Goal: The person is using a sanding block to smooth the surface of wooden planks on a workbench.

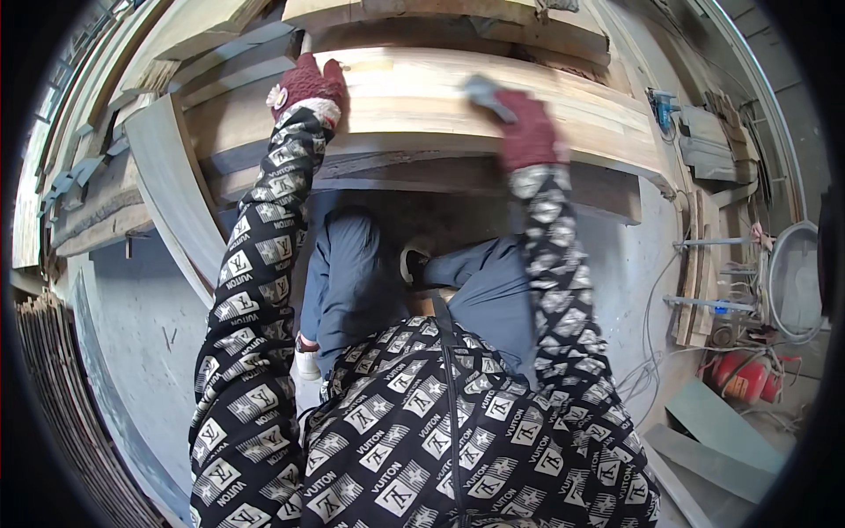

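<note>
A long pale wooden board (pixel 414 92) made of glued strips lies across the stack in front of me. My left hand (pixel 308 85), in a dark red knit glove, rests at the board's left end with thumb and fingers apart. Just beyond its fingertips is a small dark piece with a pale edge (pixel 299 44); whether the hand touches it I cannot tell. My right hand (pixel 531 132), also gloved in dark red, is over the board's right half and smeared by motion. Something grey (pixel 488 95) shows at its fingers, either a held piece or the glove's own coating.
Darker timbers (pixel 422 167) lie under the board, with more planks (pixel 458 18) behind it. A curved grey plank (pixel 172 158) leans at the left. On the right are a blue tool (pixel 662 107), cables (pixel 651 352), a round-framed fan (pixel 795 280) and a red machine (pixel 741 377).
</note>
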{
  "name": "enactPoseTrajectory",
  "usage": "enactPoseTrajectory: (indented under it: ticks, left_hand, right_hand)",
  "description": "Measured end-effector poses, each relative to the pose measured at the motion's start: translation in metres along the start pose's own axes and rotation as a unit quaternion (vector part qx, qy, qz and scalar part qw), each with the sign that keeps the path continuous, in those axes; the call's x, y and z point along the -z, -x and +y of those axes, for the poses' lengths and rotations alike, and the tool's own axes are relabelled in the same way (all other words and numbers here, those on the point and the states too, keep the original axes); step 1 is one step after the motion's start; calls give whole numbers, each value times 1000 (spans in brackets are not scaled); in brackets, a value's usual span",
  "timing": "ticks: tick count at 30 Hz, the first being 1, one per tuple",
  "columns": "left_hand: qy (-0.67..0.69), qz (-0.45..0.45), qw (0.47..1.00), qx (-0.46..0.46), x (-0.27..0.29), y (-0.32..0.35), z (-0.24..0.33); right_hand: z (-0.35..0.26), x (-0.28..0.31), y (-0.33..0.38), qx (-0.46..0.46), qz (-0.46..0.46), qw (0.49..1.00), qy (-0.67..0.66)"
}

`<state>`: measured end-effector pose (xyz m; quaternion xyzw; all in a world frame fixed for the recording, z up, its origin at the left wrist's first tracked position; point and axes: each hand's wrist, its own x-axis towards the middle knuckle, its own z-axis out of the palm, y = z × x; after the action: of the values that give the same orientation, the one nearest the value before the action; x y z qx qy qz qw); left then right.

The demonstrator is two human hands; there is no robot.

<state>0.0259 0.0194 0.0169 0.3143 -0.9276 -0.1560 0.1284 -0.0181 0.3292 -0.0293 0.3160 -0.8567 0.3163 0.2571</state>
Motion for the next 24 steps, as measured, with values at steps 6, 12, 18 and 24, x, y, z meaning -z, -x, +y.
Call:
enactPoseTrajectory:
  ticks: [6,12,18,24]
  left_hand:
    - [-18,1,1000,-12,-5,-3,16]
    - [-28,14,999,16,-3,0,5]
    - [35,12,997,-70,-9,0,49]
    - [-13,16,1000,-6,0,0,1]
  right_hand:
    - [207,92,13,-250,54,967,16]
    - [80,-41,-51,-174,-20,978,113]
    - [81,-118,-20,-43,28,966,-255]
    - [111,42,5,-100,26,985,141]
